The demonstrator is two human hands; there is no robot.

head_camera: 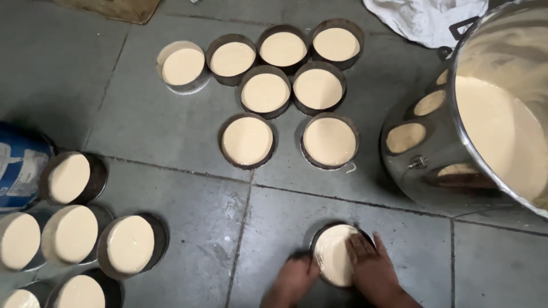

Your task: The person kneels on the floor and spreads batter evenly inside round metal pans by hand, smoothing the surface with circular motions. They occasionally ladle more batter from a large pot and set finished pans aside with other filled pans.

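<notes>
Both hands clasping small round dark metal tin of pale batter (335, 255) on grey floor tiles (188, 217), bottom centre: left hand (295, 279) and right hand (370, 263) pressed against opposite rim sides. Likely heavy-ish, sloshy, slippery; grip walls, keep level.

Plenty of open floor (188, 188) between the hands' tin (335, 254) and the eight filled tins up top (268, 91), so there's room straight ahead. Right side's blocked by the big steel pot (456, 142). Left is crowded with another bunch of tins (74, 234) and a blue container (17, 165).
</notes>
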